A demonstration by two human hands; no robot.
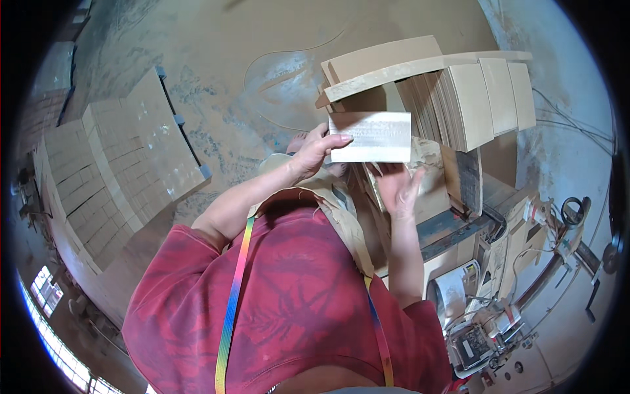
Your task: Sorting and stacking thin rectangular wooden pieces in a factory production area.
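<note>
Holding a flat rectangular board (371, 136) up in front of the rack of boards (459, 105), just left of its upright row. Left hand (316, 152) pinching the board's left edge, thumb over the front; right hand (398, 187) open, palm under the lower edge. Looks stiff, thin, fairly light, dusty rather than slick, with corners likely to chip; best gripped by both short edges. Pale tan, matte, grainy face. Stacked boards on a pallet (118, 164) well left of the rack.
</note>
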